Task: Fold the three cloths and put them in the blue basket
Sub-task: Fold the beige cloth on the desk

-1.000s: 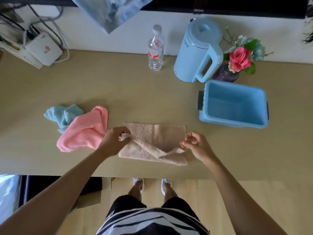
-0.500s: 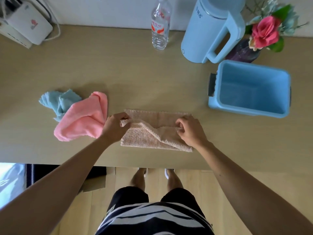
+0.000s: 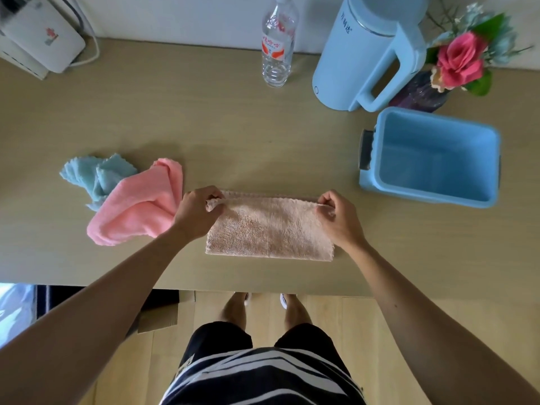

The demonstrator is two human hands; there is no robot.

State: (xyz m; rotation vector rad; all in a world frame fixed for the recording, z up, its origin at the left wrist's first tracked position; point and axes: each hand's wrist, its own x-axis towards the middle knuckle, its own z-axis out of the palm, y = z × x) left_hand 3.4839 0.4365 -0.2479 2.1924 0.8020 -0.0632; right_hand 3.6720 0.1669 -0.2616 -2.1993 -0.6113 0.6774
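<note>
Left hand (image 3: 195, 213) pinches the far-left corner of the beige cloth (image 3: 268, 229), fingers curled round a bunched bit of hem. Right hand (image 3: 340, 217) pinches the far-right corner the same way: thumb and forefinger on the edge, other fingers curled in. The cloth lies flat on the counter (image 3: 233, 127), stretched between the two hands and folded over into a long rectangle. The far edge runs hand to hand, with a thin strip of the lower layer showing just beyond it. The near edge lies on the person's side of both hands, short of the counter's front edge. Can't tell whether the wrists touch the counter. The pink cloth (image 3: 137, 206) is crumpled just outside the left hand, its nearest fold at the knuckles; contact is unclear. The blue cloth (image 3: 93, 173) is further out past the pink one, also crumpled and partly under it. The basket (image 3: 423, 194) sits ahead of and outside the right hand, well apart from it. It is open side up with only its blue floor showing inside, and a dark handle on the end facing the hands. Further ahead, a bottle (image 3: 276, 51) stands upright, roughly in line with the gap between the hands. A kettle (image 3: 359, 54) is ahead of the right hand, handle toward the basket and just beside its far corner. Flowers (image 3: 461, 59) in a dark vase (image 3: 420, 92) sit outside the kettle, behind the basket. A white box (image 3: 41, 39) with cables is far ahead and outside the left hand.
</note>
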